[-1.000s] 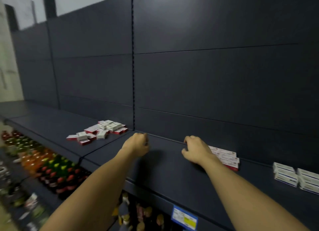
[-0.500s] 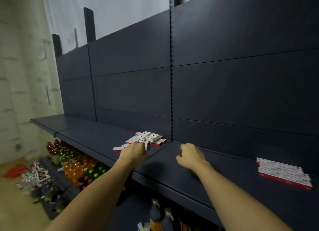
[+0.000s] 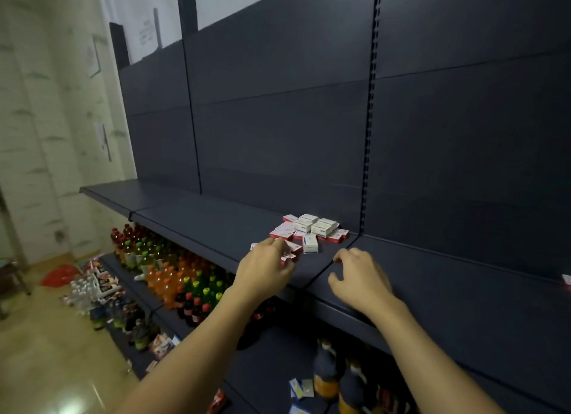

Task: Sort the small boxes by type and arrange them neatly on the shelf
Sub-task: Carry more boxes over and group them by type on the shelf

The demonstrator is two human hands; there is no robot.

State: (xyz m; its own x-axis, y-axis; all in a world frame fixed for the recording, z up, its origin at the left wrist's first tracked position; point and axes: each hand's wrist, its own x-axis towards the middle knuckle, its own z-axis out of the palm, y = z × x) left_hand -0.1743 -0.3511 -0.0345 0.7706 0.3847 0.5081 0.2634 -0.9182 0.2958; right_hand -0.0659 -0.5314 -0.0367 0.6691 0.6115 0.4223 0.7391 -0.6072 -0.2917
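Note:
A loose pile of small boxes [image 3: 312, 228] lies on the dark shelf [image 3: 216, 222], close to the back panel. White boxes sit on top, flat red-and-white ones [image 3: 281, 232] underneath, and one white box with blue print [image 3: 310, 244] stands at the front. My left hand [image 3: 265, 270] reaches the pile's front edge, its curved fingertips resting on a red-and-white box [image 3: 292, 249] that it partly hides. My right hand [image 3: 360, 279] hovers over the shelf just right of the pile, fingers loosely curled, holding nothing.
A red-and-white box [image 3: 567, 279] shows at the far right edge of the shelf. Lower shelves hold rows of coloured drink bottles [image 3: 173, 277] and dark bottles [image 3: 324, 373]. More goods lie on the floor [image 3: 92, 287] at the left.
The view has swung left, so the pile is now near the centre. Both hands moved left along the shelf; the left one has reached the pile. The sorted boxes at right slid out of view.

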